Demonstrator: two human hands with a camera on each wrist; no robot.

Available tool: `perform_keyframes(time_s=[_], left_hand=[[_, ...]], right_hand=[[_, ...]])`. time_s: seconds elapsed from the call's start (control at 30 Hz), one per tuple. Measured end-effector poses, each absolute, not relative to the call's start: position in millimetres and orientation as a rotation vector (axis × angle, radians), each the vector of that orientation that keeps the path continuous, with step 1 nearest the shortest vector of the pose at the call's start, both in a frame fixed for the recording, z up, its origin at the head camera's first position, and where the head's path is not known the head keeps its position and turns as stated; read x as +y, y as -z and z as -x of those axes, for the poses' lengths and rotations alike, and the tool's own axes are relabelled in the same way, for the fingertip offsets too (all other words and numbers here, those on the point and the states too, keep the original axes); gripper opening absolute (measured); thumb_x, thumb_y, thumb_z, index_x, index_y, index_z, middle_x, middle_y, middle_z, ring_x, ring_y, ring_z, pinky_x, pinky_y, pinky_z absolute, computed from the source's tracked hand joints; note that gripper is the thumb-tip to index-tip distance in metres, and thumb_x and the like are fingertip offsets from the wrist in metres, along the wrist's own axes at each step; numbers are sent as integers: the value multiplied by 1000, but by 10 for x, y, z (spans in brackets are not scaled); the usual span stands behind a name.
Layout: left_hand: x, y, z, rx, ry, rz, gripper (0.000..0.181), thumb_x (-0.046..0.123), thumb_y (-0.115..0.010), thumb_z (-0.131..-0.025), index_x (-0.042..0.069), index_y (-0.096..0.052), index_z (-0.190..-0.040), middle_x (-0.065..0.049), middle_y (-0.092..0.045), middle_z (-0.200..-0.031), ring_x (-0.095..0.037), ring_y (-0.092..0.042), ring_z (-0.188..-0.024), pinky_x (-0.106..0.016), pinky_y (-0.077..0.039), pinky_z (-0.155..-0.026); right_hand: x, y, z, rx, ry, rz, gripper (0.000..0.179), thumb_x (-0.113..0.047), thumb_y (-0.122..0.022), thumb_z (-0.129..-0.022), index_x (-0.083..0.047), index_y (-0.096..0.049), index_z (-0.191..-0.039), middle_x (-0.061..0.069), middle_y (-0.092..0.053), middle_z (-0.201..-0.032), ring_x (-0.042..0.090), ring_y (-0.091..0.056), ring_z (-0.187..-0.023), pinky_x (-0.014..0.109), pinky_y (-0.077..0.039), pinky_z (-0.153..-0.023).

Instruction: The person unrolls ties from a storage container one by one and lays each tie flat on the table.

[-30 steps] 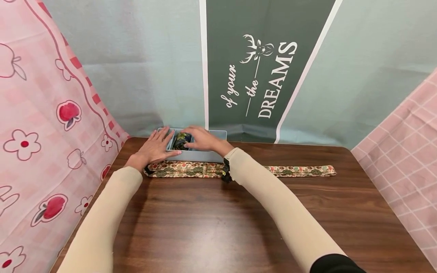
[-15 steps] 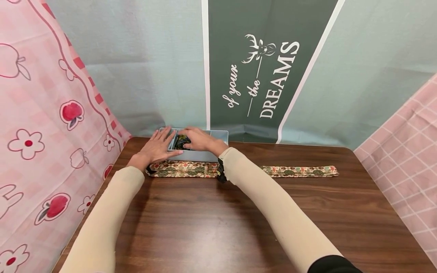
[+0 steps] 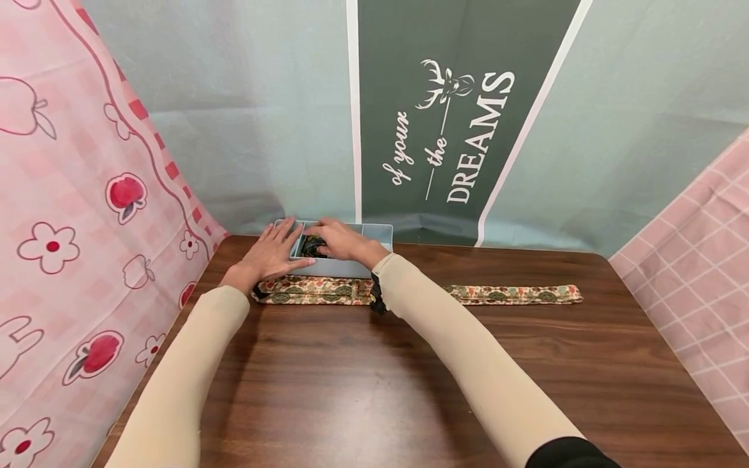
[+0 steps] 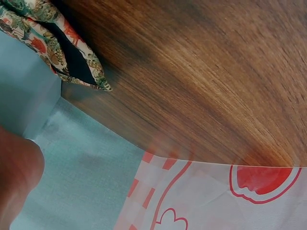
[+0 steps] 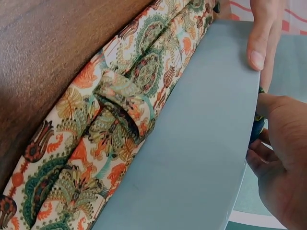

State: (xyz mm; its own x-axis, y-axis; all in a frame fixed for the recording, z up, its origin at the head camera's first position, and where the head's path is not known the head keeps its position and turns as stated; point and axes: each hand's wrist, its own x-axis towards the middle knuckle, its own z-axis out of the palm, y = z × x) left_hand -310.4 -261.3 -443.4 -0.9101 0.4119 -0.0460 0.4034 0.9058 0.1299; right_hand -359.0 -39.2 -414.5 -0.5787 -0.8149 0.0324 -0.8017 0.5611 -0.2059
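At the back of the table stands a pale blue box point(image 3: 342, 267) with compartments. My left hand point(image 3: 270, 255) rests on its left end, fingers spread straight, thumb along the front rim. In a compartment to the right of those fingers sits a rolled-up dark floral tie point(image 3: 312, 247), partly covered by my right hand point(image 3: 345, 242). The right wrist view shows the thumb and curled fingers of that hand gripping the dark tie point(image 5: 257, 127) just behind the box's front wall point(image 5: 192, 129). A cream paisley tie point(image 3: 316, 290) lies lengthwise along the front of the box, passing under my right forearm.
The wooden table point(image 3: 351, 377) extends toward me in front of the ties. A grey-green curtain point(image 3: 257, 130) hangs close behind the box. Pink patterned cloths stand at the left point(image 3: 88, 260) and right point(image 3: 696, 260) edges.
My right hand and wrist have shifted slightly left and the fingers sit lower in the compartment. Less of the dark tie's pattern shows. The left hand stays on the box.
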Motion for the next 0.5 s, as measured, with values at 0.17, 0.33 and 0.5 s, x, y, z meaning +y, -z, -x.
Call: perform_keyframes(time_s=[0.17,0.33,0.5], left_hand=[[-2610,4445,3121,2996,-174,-638,99,70,-46,-104,7,-9,-171,-21,1,-177,-36,0,-164,-55,4,-131],[-2611,4444,3118,2997,-177,-635,100,70,-47,-103,8,-10,-171,-20,1,-178,-36,0,-164,-55,5,-131],[-2625,4454,3113,2995,-171,-632,101,73,-43,-103,8,-9,-171,-19,2,-178,-35,1,-165,-54,5,-131]], right_hand=[[-404,4149,3602,2733,299,1395,52,-18,-68,-106,-11,-55,-155,13,-59,-150,29,-55,-137,42,-47,-113],[-433,4158,3605,2754,273,1395,50,-18,-71,-104,-11,-59,-152,11,-64,-144,27,-59,-128,42,-47,-111],[-445,4165,3597,2766,292,1390,48,-18,-72,-103,-12,-62,-149,9,-66,-141,25,-61,-124,40,-50,-106]])
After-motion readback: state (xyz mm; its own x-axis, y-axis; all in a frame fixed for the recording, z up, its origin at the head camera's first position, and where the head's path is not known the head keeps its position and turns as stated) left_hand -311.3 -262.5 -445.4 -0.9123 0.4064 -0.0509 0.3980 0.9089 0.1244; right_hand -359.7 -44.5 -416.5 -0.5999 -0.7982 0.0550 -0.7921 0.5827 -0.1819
